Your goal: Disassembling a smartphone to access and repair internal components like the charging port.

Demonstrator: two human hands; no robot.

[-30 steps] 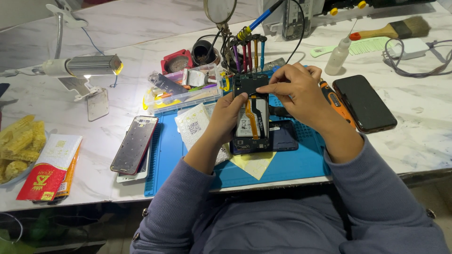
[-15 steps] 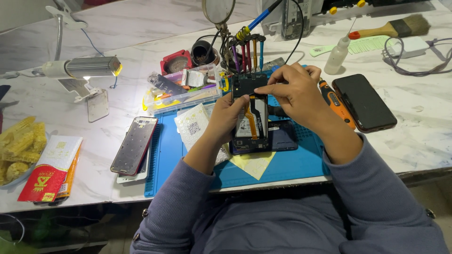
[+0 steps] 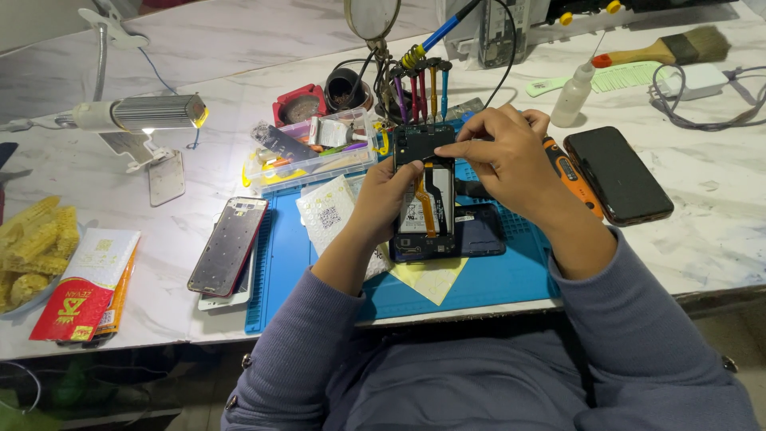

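The left hand (image 3: 391, 191) clamped its grip on the opened smartphone (image 3: 425, 195) over the blue mat (image 3: 495, 271); the right hand (image 3: 503, 152), just above, pinched thin tweezers (image 3: 433, 156) at its top.

Brightness: you get an evenly bright bench, with colours clean on the blue mat (image 3: 511, 275).
Source: your clip-on lamp (image 3: 148, 112) glows at its head on the left; soft overhead light fills the rest.
Shadows: faint and short under your hands and the opened phone (image 3: 424, 195).
Glare: a pale sheen on the dark phone screen (image 3: 618, 174).
Sharpness: centre crisp, no motion blur.
Edges: your wide lens bows the table (image 3: 718, 231) front.
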